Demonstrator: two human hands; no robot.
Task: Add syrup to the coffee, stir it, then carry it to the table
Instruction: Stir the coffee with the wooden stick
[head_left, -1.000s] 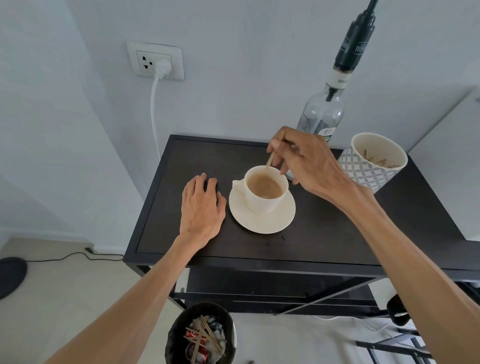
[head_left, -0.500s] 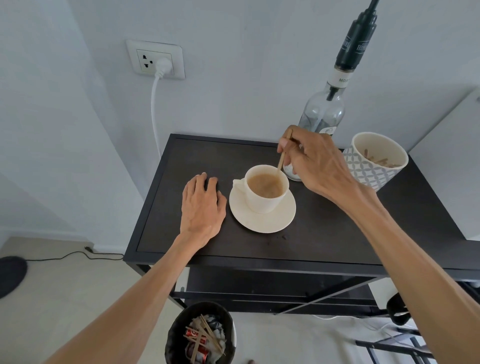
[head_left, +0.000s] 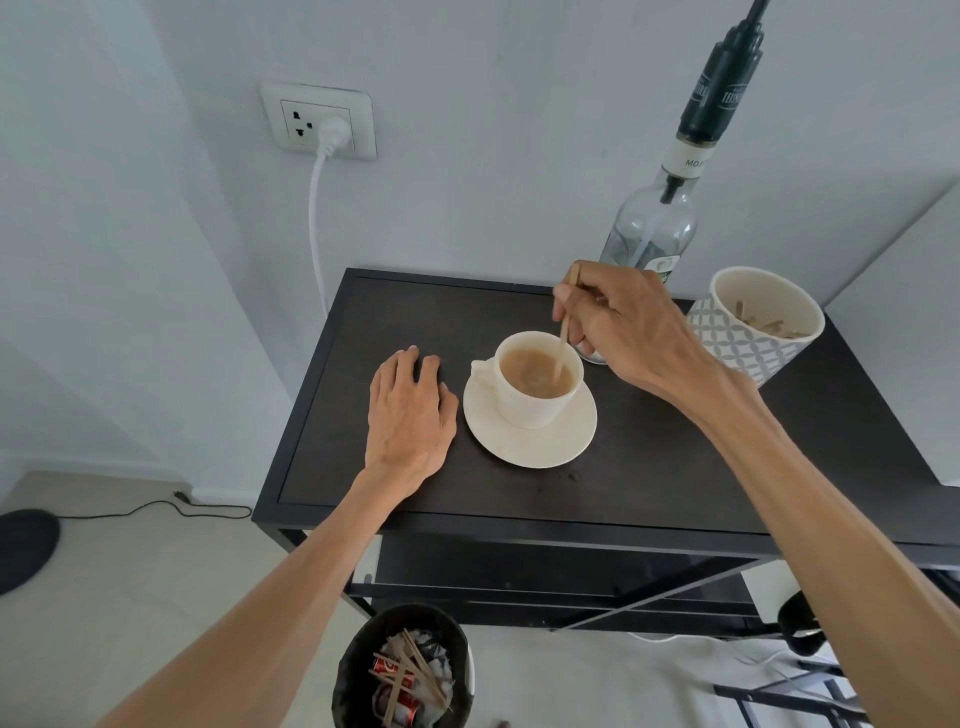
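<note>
A cream cup (head_left: 537, 382) of milky coffee (head_left: 535, 371) stands on a cream saucer (head_left: 530, 441), near the middle of a dark cart top (head_left: 649, 467). A thin wooden stick (head_left: 565, 325) goes down into the coffee at the right side of the cup. The right hand (head_left: 631, 327) pinches the upper part of this stick between thumb and fingers, just above the cup rim. The left hand (head_left: 408, 415) lies flat on the cart top just beside the saucer, fingers relaxed and close together, holding nothing.

Behind the right hand stands a clear glass syrup bottle (head_left: 652, 228) with a black pump (head_left: 719, 98) on top. The white neck label shows the letters "MO", the rest is cut off; the white writing on the pump is too blurred to read. To the right is a patterned pot (head_left: 748, 348) with more wooden sticks inside. On the wall, a white plug (head_left: 332, 130) sits in a socket (head_left: 319, 120). Below the cart, a black bin (head_left: 405, 670) holds used sticks and a red can.
</note>
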